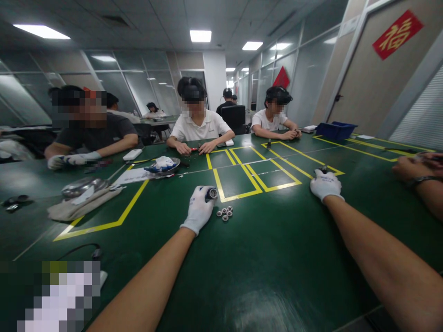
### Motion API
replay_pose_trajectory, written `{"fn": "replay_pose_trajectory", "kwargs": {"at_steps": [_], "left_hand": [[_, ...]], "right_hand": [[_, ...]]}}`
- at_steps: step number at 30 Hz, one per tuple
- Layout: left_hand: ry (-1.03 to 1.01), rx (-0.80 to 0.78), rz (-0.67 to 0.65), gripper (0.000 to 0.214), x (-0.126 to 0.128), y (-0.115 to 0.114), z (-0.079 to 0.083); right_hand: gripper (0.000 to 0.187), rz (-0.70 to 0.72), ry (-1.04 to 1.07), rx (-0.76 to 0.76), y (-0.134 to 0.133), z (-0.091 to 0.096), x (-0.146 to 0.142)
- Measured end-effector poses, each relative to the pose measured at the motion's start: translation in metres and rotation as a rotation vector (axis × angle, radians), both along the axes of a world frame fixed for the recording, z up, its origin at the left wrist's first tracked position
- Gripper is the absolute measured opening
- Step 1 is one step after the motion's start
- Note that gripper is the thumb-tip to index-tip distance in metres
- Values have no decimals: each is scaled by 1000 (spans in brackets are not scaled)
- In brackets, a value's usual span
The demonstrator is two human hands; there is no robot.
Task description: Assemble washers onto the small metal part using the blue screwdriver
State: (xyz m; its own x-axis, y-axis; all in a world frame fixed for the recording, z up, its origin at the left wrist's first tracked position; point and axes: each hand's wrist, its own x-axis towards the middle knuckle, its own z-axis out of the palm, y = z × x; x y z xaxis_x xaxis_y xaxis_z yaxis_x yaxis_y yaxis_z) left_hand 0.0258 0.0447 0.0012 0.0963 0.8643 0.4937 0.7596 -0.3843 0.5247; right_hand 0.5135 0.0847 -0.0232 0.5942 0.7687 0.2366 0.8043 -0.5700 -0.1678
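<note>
My left hand, in a white glove, rests on the green table with its fingers wrapped round a small dark cylindrical metal part. Just right of it lies a cluster of several small silver nuts. My right hand, also gloved, lies further right on the table, closed over a small dark object that I cannot make out.
Yellow tape lines mark boxes on the table. A metal bowl on a cloth sits at the left, another bowl with gloves behind it. A blue bin stands far right. Several people sit around; another person's arm is at the right edge.
</note>
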Motion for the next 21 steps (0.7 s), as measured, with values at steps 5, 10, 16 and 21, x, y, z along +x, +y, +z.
{"fn": "replay_pose_trajectory", "kwargs": {"at_steps": [5, 10, 16, 21], "left_hand": [[-10, 5, -11, 29, -1, 0, -1], [-19, 20, -31, 31, -2, 1, -4], [-42, 24, -45, 29, -3, 1, -6], [-87, 16, -60, 30, -3, -1, -6]], "right_hand": [[46, 197, -81, 67, -24, 4, -43], [41, 456, -106, 141, -40, 5, -102], [38, 720, -95, 238, -44, 3, -180], [37, 853, 109, 381, -37, 2, -241]]}}
